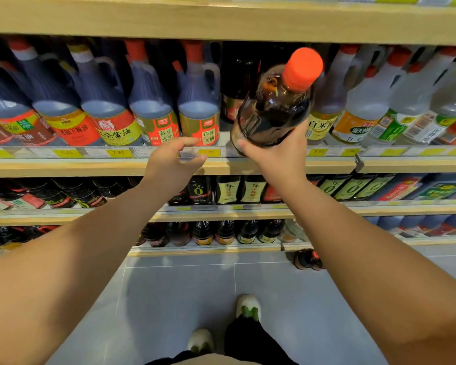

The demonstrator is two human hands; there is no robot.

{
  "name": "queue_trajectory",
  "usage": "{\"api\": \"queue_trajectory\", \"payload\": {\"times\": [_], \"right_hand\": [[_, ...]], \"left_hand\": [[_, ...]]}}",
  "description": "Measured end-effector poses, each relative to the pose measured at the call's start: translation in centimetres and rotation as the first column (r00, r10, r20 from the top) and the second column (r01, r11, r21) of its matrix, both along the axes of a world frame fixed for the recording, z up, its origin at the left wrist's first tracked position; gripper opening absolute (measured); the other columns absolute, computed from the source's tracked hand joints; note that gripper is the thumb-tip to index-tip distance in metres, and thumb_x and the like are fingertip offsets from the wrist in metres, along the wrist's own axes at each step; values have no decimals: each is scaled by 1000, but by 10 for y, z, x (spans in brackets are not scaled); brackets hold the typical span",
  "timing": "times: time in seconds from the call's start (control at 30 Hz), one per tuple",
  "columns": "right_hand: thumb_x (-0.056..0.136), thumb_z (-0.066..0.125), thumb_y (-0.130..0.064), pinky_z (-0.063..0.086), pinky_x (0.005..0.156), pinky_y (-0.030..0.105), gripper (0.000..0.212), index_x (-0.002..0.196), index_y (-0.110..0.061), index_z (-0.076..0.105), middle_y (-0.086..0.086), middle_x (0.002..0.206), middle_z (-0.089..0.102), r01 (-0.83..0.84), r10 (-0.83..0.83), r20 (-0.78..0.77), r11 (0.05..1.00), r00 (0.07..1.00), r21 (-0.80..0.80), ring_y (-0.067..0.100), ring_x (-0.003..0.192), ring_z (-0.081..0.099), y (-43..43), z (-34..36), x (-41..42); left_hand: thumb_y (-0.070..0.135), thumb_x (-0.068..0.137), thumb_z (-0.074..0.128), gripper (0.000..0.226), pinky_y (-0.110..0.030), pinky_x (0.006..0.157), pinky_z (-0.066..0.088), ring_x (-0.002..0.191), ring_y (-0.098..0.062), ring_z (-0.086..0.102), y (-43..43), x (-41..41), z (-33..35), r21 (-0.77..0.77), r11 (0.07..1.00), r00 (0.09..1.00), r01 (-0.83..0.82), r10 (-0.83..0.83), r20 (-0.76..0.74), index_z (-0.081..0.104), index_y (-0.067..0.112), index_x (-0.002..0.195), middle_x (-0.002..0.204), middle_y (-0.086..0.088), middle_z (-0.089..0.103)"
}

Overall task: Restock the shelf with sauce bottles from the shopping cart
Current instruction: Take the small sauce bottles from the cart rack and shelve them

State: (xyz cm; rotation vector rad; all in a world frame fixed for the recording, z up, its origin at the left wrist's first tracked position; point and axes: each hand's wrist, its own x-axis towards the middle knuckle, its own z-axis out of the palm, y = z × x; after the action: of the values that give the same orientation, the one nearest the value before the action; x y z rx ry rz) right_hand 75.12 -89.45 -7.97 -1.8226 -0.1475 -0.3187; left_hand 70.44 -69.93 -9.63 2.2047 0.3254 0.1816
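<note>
A dark sauce bottle (274,101) with an orange-red cap is tilted toward me in front of a gap in the shelf row. My right hand (277,154) grips its base from below. My left hand (174,160) hovers just left of it at the shelf edge (116,168), with loosely curled fingers that hold nothing. In the gap behind the bottle stands another dark bottle (233,83), deeper in. The shopping cart is out of view.
Handled soy sauce jugs (198,101) fill the shelf left of the gap, and clear vinegar bottles (366,101) fill the right. Lower shelves carry smaller dark bottles (227,189). A dark bottle (307,259) lies on the grey floor by the bottom shelf. My shoes (248,308) are below.
</note>
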Motion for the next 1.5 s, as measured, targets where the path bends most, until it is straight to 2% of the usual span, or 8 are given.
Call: {"api": "queue_trajectory", "payload": {"times": [0.13, 0.33, 0.67, 0.83, 1.03, 1.2, 1.33, 1.5], "right_hand": [[58, 92, -27, 37, 88, -2, 86, 125, -16, 38, -5, 125, 55, 17, -17, 28, 1000, 999, 19, 7, 115, 53, 8, -9, 27], [59, 92, -20, 34, 84, -6, 91, 129, -8, 36, 2, 125, 55, 16, -16, 3, 1000, 1000, -21, 10, 115, 52, 18, -29, 56], [61, 86, -42, 46, 80, 24, 74, 117, -19, 44, -9, 110, 60, -4, -18, -146, 989, 989, -150, 9, 100, 59, 35, -47, 71], [62, 84, -48, 41, 74, 24, 71, 115, -22, 44, -10, 109, 61, 12, -58, -191, 971, 980, -238, 9, 96, 58, 40, -49, 77], [64, 82, -42, 53, 84, 36, 66, 111, -22, 41, -5, 109, 59, 82, -137, -210, 964, 968, -253, 15, 98, 61, 39, -50, 81], [70, 82, -31, 47, 86, 25, 76, 128, -9, 39, -6, 110, 53, 138, -191, -222, 962, 956, -235, 12, 100, 55, 15, -42, 90], [65, 85, -44, 47, 99, 38, 91, 132, -5, 39, 7, 125, 54, 237, -335, -199, 886, 921, -398, 26, 118, 53, 8, -45, 94], [74, 78, -46, 43, 101, 43, 85, 135, -3, 39, 11, 128, 56, 280, -424, -135, 773, 896, -569, 31, 119, 54, 16, -55, 86]], "left_hand": [[32, 85, 67, 38, -27, 103, 28, 124, -22, 46, 3, 15, -21, 252, 966, 992, 65, -91, 92, 63, 21, 121, 126, 3, 60], [34, 82, 67, 38, -34, 102, 30, 119, -24, 50, 8, 31, -40, 351, 936, 988, 34, -85, 132, 64, 23, 119, 122, 4, 63], [26, 82, 70, 36, -21, 97, 21, 115, -29, 51, 16, 32, -49, 340, 939, 984, -43, -19, 178, 66, 15, 116, 116, -5, 64], [28, 83, 68, 36, -25, 95, 23, 114, -32, 51, 17, 33, -50, 336, 941, 987, -36, -19, 158, 67, 15, 116, 115, -8, 64], [33, 77, 63, 40, -27, 92, 27, 106, -33, 57, 18, 34, -54, 377, 926, 990, -22, -33, 140, 70, 12, 110, 107, -10, 67], [34, 73, 60, 38, -41, 89, 44, 92, -31, 64, 14, 40, -55, 413, 909, 986, -55, -15, 165, 73, 12, 102, 95, -9, 71], [33, 72, 59, 37, -39, 87, 42, 92, -31, 63, 14, 43, -60, 441, 893, 983, -86, 5, 182, 73, 15, 101, 94, -8, 70], [36, 73, 58, 38, -38, 88, 37, 97, -32, 60, 17, 44, -65, 449, 889, 982, -92, 5, 190, 71, 18, 104, 98, -6, 68]]}}
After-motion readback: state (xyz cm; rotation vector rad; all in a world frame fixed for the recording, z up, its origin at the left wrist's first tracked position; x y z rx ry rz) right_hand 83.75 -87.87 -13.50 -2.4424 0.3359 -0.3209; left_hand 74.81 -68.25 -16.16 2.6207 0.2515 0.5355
